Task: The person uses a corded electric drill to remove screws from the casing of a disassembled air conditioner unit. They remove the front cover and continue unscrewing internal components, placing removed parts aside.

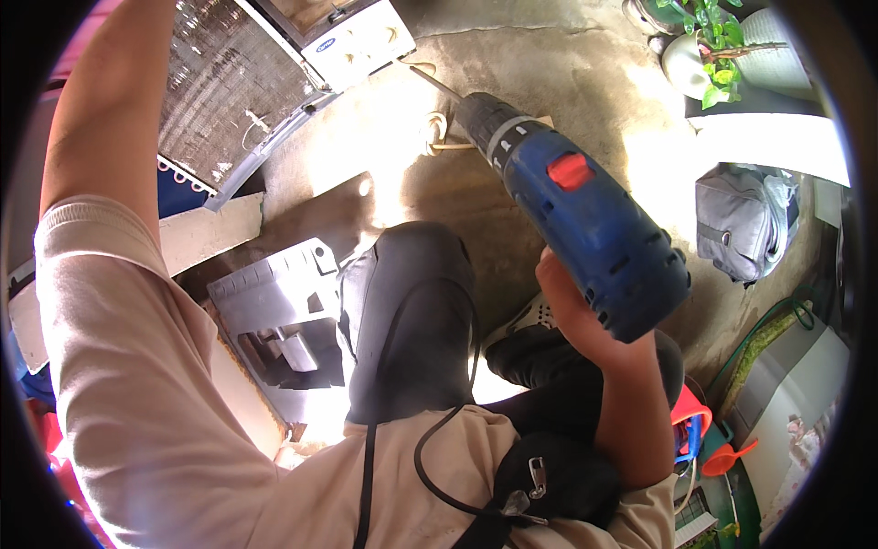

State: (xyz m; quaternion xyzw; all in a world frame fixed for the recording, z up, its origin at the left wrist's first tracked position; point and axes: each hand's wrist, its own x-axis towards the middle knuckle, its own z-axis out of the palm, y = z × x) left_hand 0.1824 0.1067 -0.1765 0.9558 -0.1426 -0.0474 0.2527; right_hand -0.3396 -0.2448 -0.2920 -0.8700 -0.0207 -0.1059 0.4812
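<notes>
My right hand (569,306) is wrapped round the grip of a blue cordless drill (594,229) with a red switch on top. Its long, thin bit (434,82) points up and left, the tip near a window air conditioner (229,82). That unit stands at the upper left, its dirty finned coil exposed. A white control panel (361,41) with knobs sits at its right end. My left arm (105,128) reaches up along the left side; the hand itself lies beyond the top edge, so what it touches is hidden.
A grey metal bracket panel (274,284) lies left of my knee. A power cord (434,133) is coiled on the concrete floor (567,64). To the right are a potted plant (722,55), a grey bag (732,220) and a green hose (759,348). A black cord crosses my lap.
</notes>
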